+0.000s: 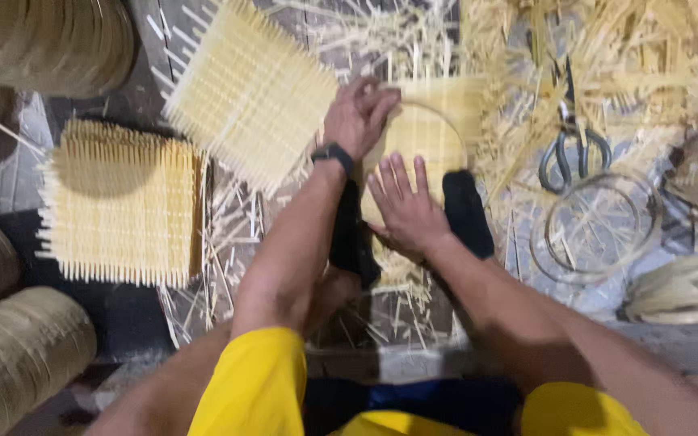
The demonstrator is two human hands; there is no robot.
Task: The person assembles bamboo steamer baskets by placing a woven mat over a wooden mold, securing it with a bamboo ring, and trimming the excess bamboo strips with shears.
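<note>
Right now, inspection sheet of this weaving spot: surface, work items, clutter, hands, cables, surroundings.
Surface: tiled floor, strewn with bamboo offcuts.
Work items: woven mat with a thin ring laid on it.
Clutter: two stacks of finished mats, shears, loose hoops.
Hands: left hand on the ring's edge; right hand pressed flat on the mat.
Cables: nothing seen.
Surroundings: coiled strip rolls at left.
</note>
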